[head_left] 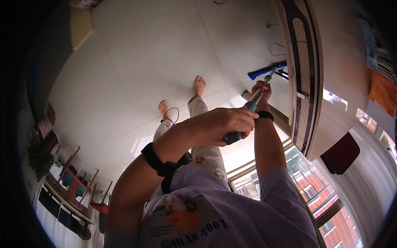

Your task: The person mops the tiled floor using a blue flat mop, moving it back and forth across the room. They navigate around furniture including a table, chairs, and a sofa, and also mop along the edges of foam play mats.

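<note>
A long mop (260, 96) slants from in front of my body toward the far right, with a pale metal pole and a dark green grip. My left hand (235, 121) reaches across my body and is closed around the grip near its end. Farther down the pole, my right hand (263, 90) wraps round it, its wrist close beside my left fingers. The narrow blue mop head (266, 70) lies on the floor by the base of the cabinet, its right end close to the cabinet's edge.
A patterned cabinet (304, 74) runs along the right. Thin cables (278, 49) lie on the tiled floor (153, 53) beside it. My bare feet (199, 85) stand on the tiles. Wooden chairs (74, 175) and a leafy plant (40, 159) are at the lower left; a window (314, 186) is lower right.
</note>
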`<state>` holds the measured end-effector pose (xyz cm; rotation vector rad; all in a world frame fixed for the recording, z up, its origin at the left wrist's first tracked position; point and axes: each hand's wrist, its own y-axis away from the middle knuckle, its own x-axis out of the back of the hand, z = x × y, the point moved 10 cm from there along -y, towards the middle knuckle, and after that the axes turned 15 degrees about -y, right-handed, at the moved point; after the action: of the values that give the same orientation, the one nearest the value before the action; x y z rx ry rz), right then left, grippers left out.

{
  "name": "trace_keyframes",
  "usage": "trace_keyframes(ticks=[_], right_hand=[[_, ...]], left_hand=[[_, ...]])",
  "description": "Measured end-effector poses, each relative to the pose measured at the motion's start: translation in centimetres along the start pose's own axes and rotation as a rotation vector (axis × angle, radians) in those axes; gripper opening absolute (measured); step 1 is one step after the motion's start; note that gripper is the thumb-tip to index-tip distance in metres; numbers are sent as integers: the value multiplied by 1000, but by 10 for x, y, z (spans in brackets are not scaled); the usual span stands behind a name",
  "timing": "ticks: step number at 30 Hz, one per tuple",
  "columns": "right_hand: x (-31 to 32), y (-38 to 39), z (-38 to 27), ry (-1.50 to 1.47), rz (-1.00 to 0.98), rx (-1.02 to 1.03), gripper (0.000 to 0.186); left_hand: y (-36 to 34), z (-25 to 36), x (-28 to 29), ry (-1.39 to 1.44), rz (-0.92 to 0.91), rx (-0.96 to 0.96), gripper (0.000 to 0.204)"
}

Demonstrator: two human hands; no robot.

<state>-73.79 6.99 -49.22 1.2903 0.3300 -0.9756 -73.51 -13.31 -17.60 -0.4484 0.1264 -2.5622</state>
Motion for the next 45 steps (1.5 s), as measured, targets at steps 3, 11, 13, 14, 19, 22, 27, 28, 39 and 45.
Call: trace_keyframes(ticks=[3, 11, 13, 14, 19, 22, 27, 28, 39, 45], right_hand=[[-9, -17, -30, 175, 37, 71, 25], [-15, -90, -73, 307, 134, 134, 19], [-22, -107, -84, 440, 199, 146, 19], [-23, -113, -95, 498, 269, 220, 19], [-35, -145, -98, 522, 323, 269, 19], [-27, -161, -83, 562, 331, 204, 20], [-10, -172, -37, 620, 383, 96, 22], [-5, -170, -34, 663, 437, 171, 21], [14, -115, 75, 1234, 588, 213, 23], [39, -65, 143, 1410, 647, 103, 34]], left_hand=[[-23, -33, -3, 78, 22, 22, 13], [-54, -109, 27, 37, 59, 102, 12], [-62, -124, 32, 54, 32, 137, 11], [-67, -131, 35, 78, 43, 154, 10], [-66, -153, 45, 164, 174, 191, 11], [-45, -157, 48, 176, 309, 181, 12], [3, -160, 53, 205, 459, 212, 13], [12, -160, 55, 214, 475, 226, 13], [111, -106, 82, 270, 718, 390, 11], [170, -52, 98, 241, 796, 479, 10]])
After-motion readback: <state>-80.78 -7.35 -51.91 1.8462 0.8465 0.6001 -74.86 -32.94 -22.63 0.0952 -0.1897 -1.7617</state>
